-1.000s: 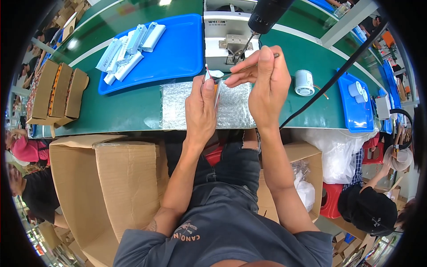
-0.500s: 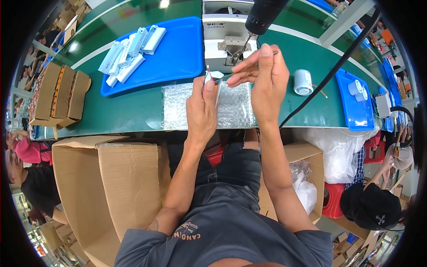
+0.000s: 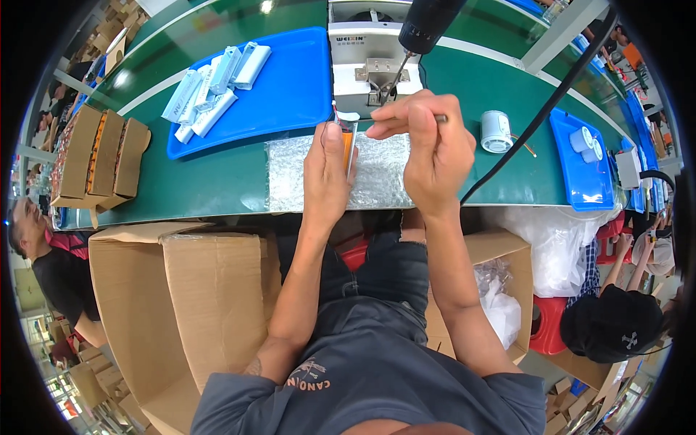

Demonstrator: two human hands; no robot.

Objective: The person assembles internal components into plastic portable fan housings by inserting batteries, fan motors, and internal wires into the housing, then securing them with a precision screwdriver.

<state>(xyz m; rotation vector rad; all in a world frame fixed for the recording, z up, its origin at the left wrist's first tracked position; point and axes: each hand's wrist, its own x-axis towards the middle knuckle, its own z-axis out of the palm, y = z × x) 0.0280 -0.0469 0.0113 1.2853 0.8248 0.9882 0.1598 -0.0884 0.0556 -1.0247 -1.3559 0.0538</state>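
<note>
My left hand (image 3: 324, 174) is closed around a small case (image 3: 348, 143) with an orange part inside clear or pale walls. A white flap and thin wires stick out of its top. To its right, my right hand (image 3: 437, 156) is closed on a slim grey metal tool (image 3: 441, 118). Only the tool's blunt end shows clearly; fingers hide most of the rest, and its exact kind cannot be made out. Both hands are over a sheet of bubble wrap (image 3: 286, 174), in front of a white machine (image 3: 366, 54) with a metal fixture.
At left, a blue tray (image 3: 290, 94) bears several pale blue cases (image 3: 221, 72) beside cardboard holders (image 3: 98, 156). A dark-handled driver (image 3: 428, 29) hangs above; its black cable crosses the right. A white cylinder (image 3: 496, 132) and another blue tray (image 3: 587, 188) stand right. Cardboard boxes (image 3: 210, 290) flank my legs.
My right hand has lowered slightly and turned, with the tool now more hidden by its fingers. My left hand has tilted, showing more of the orange part. The person at far left has shifted.
</note>
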